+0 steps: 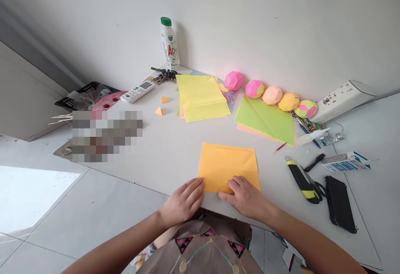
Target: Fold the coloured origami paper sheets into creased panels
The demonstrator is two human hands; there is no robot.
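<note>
A sheet of orange paper (229, 161) lies at the front edge of the white table, with a crease line near its far edge. At its near left corner, my left hand (186, 199) is closed, fingers together and tips on the paper. My right hand (245, 194) is also closed on the sheet's near edge, fingers curled on top and thumb along the edge. The undersides of both hands are hidden. Beyond the sheet lie yellow paper (203, 99) and green paper (267, 117), each over other coloured sheets.
Several faceted paper balls, one pink (233, 81), line the wall. A bottle (170, 46), keys (165, 76), a remote (137, 91) and small orange paper pieces (159, 111) are left. A utility knife (302, 180), scissors (317, 186) and a black phone (340, 203) lie right.
</note>
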